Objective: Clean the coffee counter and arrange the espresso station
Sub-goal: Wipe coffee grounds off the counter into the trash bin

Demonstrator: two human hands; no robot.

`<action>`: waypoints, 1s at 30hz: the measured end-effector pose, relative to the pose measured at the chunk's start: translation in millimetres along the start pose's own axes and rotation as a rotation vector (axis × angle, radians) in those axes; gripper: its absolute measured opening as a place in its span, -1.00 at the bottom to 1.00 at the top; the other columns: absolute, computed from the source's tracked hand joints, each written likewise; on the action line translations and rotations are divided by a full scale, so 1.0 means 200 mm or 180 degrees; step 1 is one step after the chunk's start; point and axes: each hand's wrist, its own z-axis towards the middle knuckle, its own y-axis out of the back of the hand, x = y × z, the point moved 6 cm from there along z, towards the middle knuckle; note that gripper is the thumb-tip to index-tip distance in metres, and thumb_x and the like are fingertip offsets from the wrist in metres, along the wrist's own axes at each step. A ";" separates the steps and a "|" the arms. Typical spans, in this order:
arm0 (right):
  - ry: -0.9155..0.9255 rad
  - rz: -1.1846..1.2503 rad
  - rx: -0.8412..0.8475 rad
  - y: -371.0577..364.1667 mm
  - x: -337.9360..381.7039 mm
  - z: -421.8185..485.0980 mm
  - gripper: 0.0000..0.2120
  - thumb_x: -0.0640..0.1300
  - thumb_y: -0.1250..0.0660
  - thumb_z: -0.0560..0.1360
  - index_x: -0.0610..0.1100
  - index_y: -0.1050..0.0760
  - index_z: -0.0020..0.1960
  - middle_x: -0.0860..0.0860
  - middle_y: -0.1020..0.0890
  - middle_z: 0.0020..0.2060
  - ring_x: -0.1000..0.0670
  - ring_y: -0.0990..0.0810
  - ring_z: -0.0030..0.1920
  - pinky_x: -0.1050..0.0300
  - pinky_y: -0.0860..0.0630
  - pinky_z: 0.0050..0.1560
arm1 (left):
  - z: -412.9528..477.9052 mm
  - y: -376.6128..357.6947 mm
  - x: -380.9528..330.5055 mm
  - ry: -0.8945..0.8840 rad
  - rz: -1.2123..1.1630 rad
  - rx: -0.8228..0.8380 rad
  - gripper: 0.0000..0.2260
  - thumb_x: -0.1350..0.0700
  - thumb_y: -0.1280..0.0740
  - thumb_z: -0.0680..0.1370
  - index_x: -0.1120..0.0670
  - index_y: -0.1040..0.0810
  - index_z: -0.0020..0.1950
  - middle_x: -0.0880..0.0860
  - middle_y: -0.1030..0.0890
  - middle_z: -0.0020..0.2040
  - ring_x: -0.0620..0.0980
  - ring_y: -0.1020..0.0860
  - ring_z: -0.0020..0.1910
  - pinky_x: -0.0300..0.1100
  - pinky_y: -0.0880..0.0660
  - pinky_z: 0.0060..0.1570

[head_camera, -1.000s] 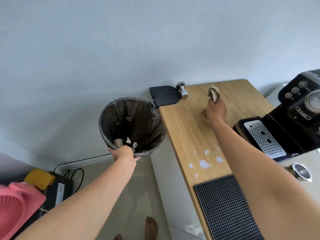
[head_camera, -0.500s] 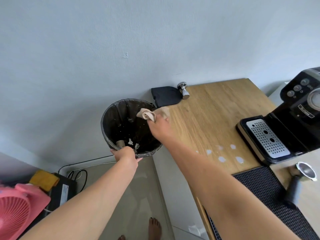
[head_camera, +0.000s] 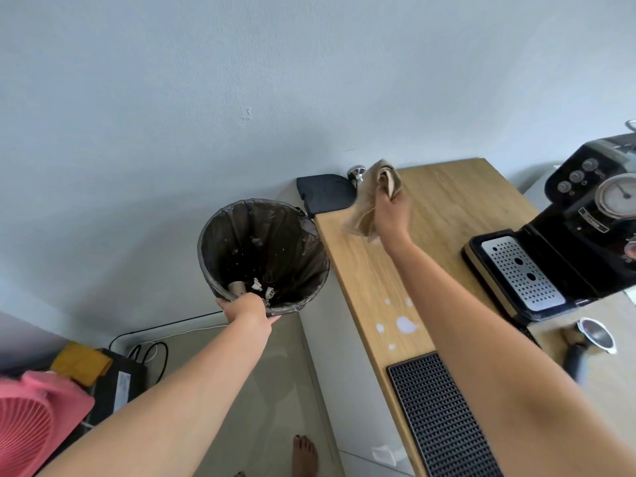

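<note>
My left hand point(head_camera: 248, 309) grips the near rim of a black-lined trash bin point(head_camera: 220, 232), held up beside the left edge of the wooden counter point(head_camera: 447, 208). Scraps lie at the bin's bottom. My right hand point(head_camera: 392, 215) is over the far part of the counter, closed on a beige cloth point(head_camera: 370, 201) that hangs blurred from it. White spill spots point(head_camera: 404, 324) mark the wood nearer to me. A black espresso machine point(head_camera: 581, 228) with a perforated drip tray point(head_camera: 521, 273) stands at the right.
A black tamping mat point(head_camera: 325, 194) and a metal tamper point(head_camera: 355, 173) sit in the counter's far left corner. A black ribbed mat point(head_camera: 444, 418) lies near me, a portafilter point(head_camera: 593, 337) to its right. On the floor: a pink fan point(head_camera: 31, 428), cables, my foot.
My right hand swept the cloth from the far counter to over the bin, then swung back over the counter's far part. The left hand kept hold of the bin.
</note>
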 end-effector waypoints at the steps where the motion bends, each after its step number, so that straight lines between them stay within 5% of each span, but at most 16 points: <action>1: 0.0202 -0.0298 -0.0144 0.06 0.01 0.03 -0.87 0.00 -0.18 0.62 0.01 -0.48 0.06 0.04 -0.63 -0.25 0.06 -0.62 -0.28 0.11 -0.55 -0.23 | 0.00 0.00 0.00 0.0015 -0.0021 -0.0010 -0.64 0.01 -0.02 0.71 -0.16 -0.29 0.51 0.01 -0.41 0.46 0.20 -0.44 0.36 0.35 -0.41 0.20; 3: 0.0516 -0.0939 -0.0164 0.12 -0.02 0.09 -0.84 -0.02 -0.16 0.57 0.00 -0.48 0.06 0.01 -0.65 -0.23 -0.07 -0.66 -0.22 0.02 -0.58 -0.14 | 0.00 -0.01 0.01 0.0070 -0.0095 -0.0026 -0.63 -0.03 0.02 0.71 -0.15 -0.27 0.52 0.01 -0.40 0.47 0.18 -0.43 0.38 0.34 -0.37 0.24; 6: 0.0773 -0.2064 0.0160 0.05 -0.17 0.12 -0.71 -0.04 -0.17 0.56 -0.09 -0.51 0.21 -0.06 -0.63 0.05 -0.14 -0.60 0.12 -0.10 -0.48 0.20 | -0.01 -0.01 0.02 0.0109 -0.0077 -0.0062 -0.62 -0.05 0.02 0.71 -0.13 -0.27 0.52 0.02 -0.39 0.47 0.17 -0.42 0.39 0.34 -0.37 0.25; 8: 0.0692 -0.2767 0.0648 -0.06 -0.31 0.08 -0.58 0.03 -0.13 0.59 -0.05 -0.38 0.41 -0.13 -0.45 0.39 -0.18 -0.36 0.44 -0.24 -0.20 0.47 | -0.01 -0.01 0.02 0.0046 -0.0002 -0.0076 -0.64 0.00 0.01 0.71 -0.14 -0.28 0.52 0.03 -0.39 0.47 0.19 -0.44 0.36 0.35 -0.41 0.22; 10: 0.0631 -0.3241 0.1056 -0.16 -0.42 0.01 -0.48 0.09 -0.08 0.60 0.05 -0.18 0.55 -0.13 -0.13 0.58 -0.17 -0.02 0.59 -0.24 0.11 0.54 | -0.02 0.00 0.02 0.0013 0.0054 -0.0095 -0.64 0.03 0.00 0.72 -0.14 -0.29 0.51 0.04 -0.40 0.46 0.20 -0.45 0.35 0.33 -0.45 0.18; 13: 0.0693 -0.3391 0.1013 -0.21 -0.47 -0.03 -0.39 0.16 -0.03 0.58 0.10 -0.04 0.60 -0.10 0.05 0.61 -0.13 0.16 0.60 -0.19 0.26 0.52 | -0.03 0.00 0.01 0.0000 0.0111 -0.0122 -0.64 0.03 0.00 0.72 -0.12 -0.30 0.51 0.04 -0.40 0.46 0.21 -0.45 0.34 0.33 -0.45 0.17; 20: 0.0570 -0.3428 0.1249 -0.23 -0.42 -0.05 -0.24 0.30 -0.08 0.50 0.01 -0.03 0.60 -0.17 0.08 0.60 -0.19 0.18 0.59 -0.28 0.23 0.50 | -0.04 0.01 0.00 0.0008 0.0236 -0.0171 -0.63 0.05 0.02 0.72 -0.10 -0.27 0.52 0.06 -0.39 0.47 0.20 -0.44 0.35 0.31 -0.43 0.16; 23: 0.0958 -0.3296 0.1327 -0.33 -0.34 -0.15 -0.22 0.24 -0.14 0.47 -0.03 -0.05 0.60 -0.15 0.08 0.61 -0.16 0.22 0.59 -0.23 0.27 0.52 | -0.02 0.02 -0.02 0.0034 0.0348 -0.0164 -0.62 0.07 0.03 0.72 -0.13 -0.24 0.54 0.08 -0.37 0.47 0.23 -0.44 0.35 0.34 -0.43 0.15; 30: 0.1311 -0.2262 0.0948 -0.56 -0.27 -0.42 -0.55 -0.06 -0.19 0.57 -0.06 -0.39 0.46 -0.08 -0.31 0.50 -0.09 -0.21 0.51 -0.03 -0.07 0.51 | 0.04 0.07 -0.09 -0.0231 0.0737 0.0066 -0.41 0.34 -0.03 0.62 -0.22 -0.23 0.53 0.07 -0.40 0.45 0.27 -0.44 0.30 0.33 -0.50 -0.11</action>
